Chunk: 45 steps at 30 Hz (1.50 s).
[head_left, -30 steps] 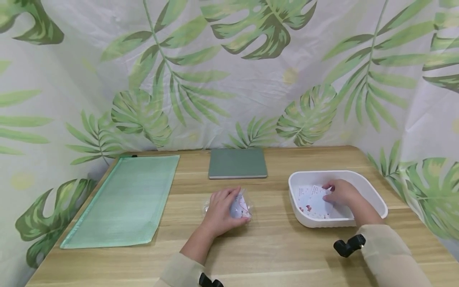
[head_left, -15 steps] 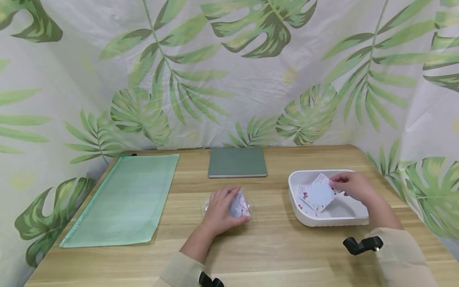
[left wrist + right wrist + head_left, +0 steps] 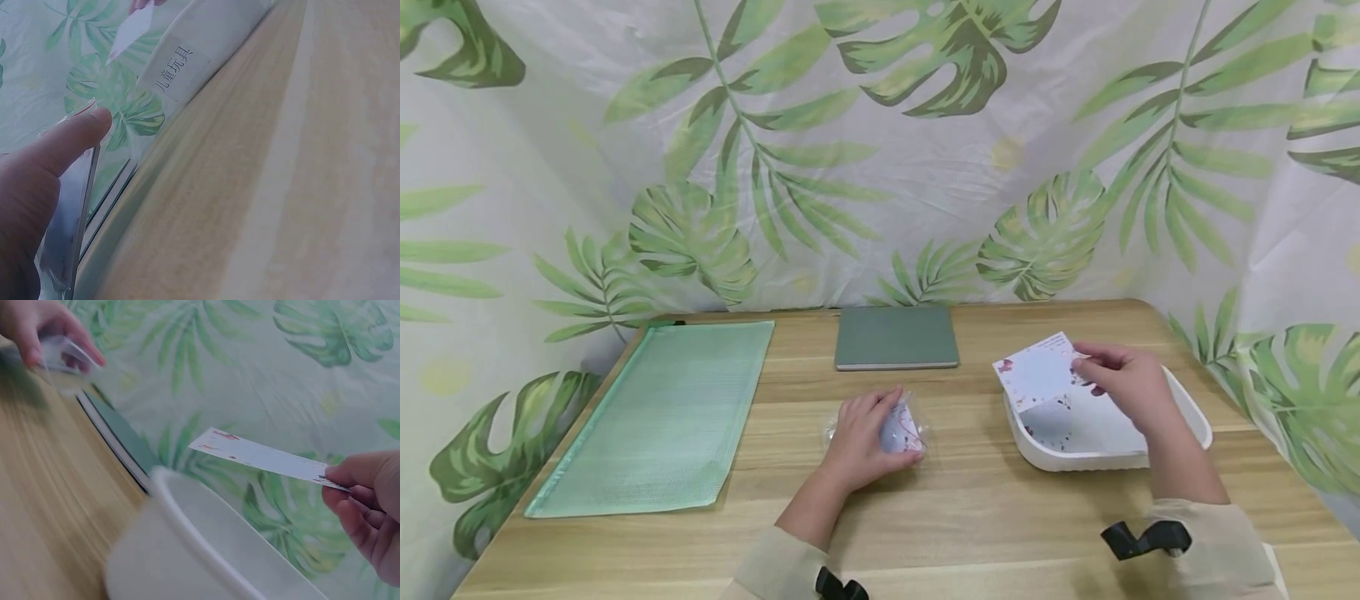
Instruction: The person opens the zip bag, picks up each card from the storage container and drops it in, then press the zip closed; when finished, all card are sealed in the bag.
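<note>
In the head view my right hand [image 3: 1123,379] pinches a white printed note sheet [image 3: 1037,371] by its right edge, thumb against fingers. The sheet is above the left part of a white plastic bin [image 3: 1187,408]. Inside the bin lies another printed paper [image 3: 1048,425], partly covered by the held one. In the right wrist view the sheet [image 3: 269,459] appears nearly edge-on, above the bin's rim [image 3: 187,531]. At mid-table my left hand [image 3: 861,442] grips a clear plastic packet [image 3: 908,429] with printed paper inside; the hand covers its left part.
A green notebook [image 3: 897,337] lies at the back of the table, beyond my left hand. On the left is a green mesh zip pouch [image 3: 655,417]. A leaf-patterned cloth [image 3: 925,150] hangs behind. The bin wall bears a label [image 3: 175,69].
My right hand has lifted the note sheet up out of the bin, and the sheet now extends past the bin's left back rim. My left hand stays on the packet.
</note>
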Tool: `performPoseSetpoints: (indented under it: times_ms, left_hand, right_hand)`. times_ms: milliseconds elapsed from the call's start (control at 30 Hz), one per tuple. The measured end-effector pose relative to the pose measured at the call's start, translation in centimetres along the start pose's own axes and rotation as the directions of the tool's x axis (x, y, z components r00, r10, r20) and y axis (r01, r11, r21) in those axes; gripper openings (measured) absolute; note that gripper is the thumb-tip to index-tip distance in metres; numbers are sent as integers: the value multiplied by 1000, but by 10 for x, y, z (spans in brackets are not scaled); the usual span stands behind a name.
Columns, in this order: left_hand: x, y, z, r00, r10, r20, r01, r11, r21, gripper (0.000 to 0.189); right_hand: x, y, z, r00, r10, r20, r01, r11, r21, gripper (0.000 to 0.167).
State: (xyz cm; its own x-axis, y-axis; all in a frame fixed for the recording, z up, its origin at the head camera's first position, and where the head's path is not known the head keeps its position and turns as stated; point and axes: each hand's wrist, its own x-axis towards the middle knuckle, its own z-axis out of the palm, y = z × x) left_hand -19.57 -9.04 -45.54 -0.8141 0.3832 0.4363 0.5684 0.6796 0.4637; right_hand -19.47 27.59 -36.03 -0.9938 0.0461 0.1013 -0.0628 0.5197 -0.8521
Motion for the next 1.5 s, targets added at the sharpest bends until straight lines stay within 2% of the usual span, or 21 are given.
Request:
performPoseSetpoints:
  times_ms: [133,300,567,700,867,1200,1500]
  left_hand:
    - [0,0,0,1000,4,-5,-4,1000,10,91]
    - [0,1,0,1000,-5,1,5,1000,12,92]
    - [1,1,0,1000,-9,9,9,1000,30,96]
    - [2,1,0,1000,-9,16,9,999,33,97]
    - [1,0,1,1000,-7,21,7,1000,18,97]
    - [1,0,1,1000,-12,15,12,1000,14,100]
    - [1,0,1,1000,-20,24,20,1000,15,101]
  right_hand:
    - [-4,-12,30,1000,-18,-20,19,996,89,44]
    - [-7,-24,64,1000,-14,27,10,987,161,40]
    - [-9,-29,97,992,51,118,-71,983,172,37]
    - [-8,-30,105,987,75,140,-101,978,184,37]
    - [-8,-35,113,990,92,107,-109,980,168,35]
    - [-12,-40,119,998,54,27,-56,994,92,31]
    - [-13,-40,115,1000,24,14,-25,997,72,31]
